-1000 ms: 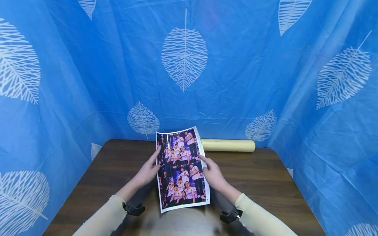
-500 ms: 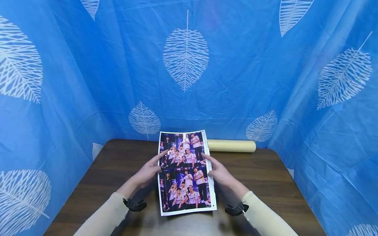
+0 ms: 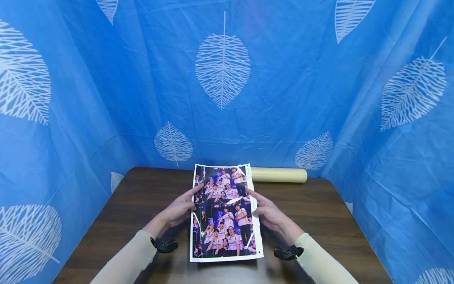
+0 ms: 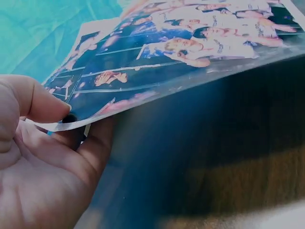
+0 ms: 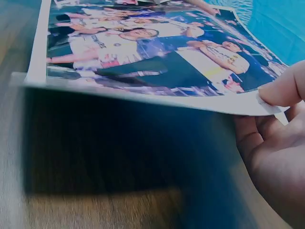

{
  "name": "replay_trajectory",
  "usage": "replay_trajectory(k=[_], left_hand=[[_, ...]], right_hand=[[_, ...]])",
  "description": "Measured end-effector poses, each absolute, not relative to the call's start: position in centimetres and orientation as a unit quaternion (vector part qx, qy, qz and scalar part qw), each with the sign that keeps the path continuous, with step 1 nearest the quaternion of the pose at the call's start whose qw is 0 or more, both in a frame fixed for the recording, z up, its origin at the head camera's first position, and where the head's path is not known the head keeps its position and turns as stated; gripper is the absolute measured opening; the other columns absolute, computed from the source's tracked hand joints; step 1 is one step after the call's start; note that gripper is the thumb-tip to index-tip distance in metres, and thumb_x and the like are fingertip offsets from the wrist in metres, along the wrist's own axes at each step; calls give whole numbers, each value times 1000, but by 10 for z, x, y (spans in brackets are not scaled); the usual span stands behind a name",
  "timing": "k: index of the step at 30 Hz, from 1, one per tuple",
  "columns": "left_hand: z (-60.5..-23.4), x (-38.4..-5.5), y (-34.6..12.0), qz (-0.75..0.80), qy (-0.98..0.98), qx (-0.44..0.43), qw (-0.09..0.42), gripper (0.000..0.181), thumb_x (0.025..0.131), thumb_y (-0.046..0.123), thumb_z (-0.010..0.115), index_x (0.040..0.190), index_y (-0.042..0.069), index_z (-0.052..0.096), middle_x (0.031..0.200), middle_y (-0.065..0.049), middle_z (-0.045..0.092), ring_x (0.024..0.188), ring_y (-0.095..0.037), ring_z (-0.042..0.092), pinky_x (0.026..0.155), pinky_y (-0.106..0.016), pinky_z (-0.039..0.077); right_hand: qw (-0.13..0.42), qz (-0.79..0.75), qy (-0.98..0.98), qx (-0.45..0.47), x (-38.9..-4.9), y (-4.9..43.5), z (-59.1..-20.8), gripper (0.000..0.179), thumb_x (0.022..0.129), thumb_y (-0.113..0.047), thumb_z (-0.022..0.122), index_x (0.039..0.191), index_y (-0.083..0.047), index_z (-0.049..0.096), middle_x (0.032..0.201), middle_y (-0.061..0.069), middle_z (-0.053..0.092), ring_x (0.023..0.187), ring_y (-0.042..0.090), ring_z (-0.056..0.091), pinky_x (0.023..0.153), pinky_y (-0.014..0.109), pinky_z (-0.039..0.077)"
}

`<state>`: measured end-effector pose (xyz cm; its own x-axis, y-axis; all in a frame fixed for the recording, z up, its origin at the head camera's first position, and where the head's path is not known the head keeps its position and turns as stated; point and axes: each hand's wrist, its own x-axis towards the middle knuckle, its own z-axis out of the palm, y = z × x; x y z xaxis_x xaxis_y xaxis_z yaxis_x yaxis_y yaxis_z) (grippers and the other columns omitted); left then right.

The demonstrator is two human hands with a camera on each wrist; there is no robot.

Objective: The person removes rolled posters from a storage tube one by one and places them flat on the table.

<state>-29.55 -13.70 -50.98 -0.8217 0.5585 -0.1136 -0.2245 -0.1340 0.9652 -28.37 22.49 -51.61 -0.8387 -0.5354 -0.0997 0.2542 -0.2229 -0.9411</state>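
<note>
A glossy photo print (image 3: 223,232) with a white border hangs a little above the table, the same group picture printed on it twice. At its left edge my left hand (image 3: 177,211) pinches it. In the left wrist view, the thumb (image 4: 50,105) lies on top and fingers go beneath. My right hand (image 3: 273,215) grips the opposite edge the same way, with its thumb (image 5: 281,90) over the white border in the right wrist view. The print bows slightly and catches light in streaks. Whether it is one sheet or more I cannot tell.
A pale yellow cylinder (image 3: 278,175) lies at the table's back edge, its left end hidden behind the print. The dark wooden table (image 3: 308,228) is enclosed at the back and sides by a blue leaf-patterned curtain (image 3: 269,98). Black bands (image 3: 164,246) are on both wrists.
Both hands have brought the print slightly right and nearer to me. Its tilt has straightened, and light streaks now cross its surface. Both hands keep their hold.
</note>
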Motion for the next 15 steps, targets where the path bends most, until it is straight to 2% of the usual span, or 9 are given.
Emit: replay_trajectory(k=[4,9,15], left_hand=[[-513,-295,-134,725,616,134,277,83,95,-9,44,165,24,16,159,-25,33,126,-31,58,98,-44,53],[-519,-292,-129,682,659,129,289,83,95,-5,51,165,18,14,155,-26,38,125,-33,59,102,-48,51],[-524,-290,-119,609,739,103,269,81,94,-1,64,163,11,23,148,-26,42,116,-32,61,98,-52,53]], right_hand=[[259,-751,593,-130,-282,231,-519,93,84,18,50,165,-11,16,155,24,43,129,35,58,103,45,50],[254,-712,646,-108,-279,238,-524,91,84,14,55,164,-11,21,149,23,51,125,35,61,100,42,52],[263,-686,673,-81,-274,249,-532,88,85,12,58,163,-8,22,148,23,53,124,34,61,98,41,54]])
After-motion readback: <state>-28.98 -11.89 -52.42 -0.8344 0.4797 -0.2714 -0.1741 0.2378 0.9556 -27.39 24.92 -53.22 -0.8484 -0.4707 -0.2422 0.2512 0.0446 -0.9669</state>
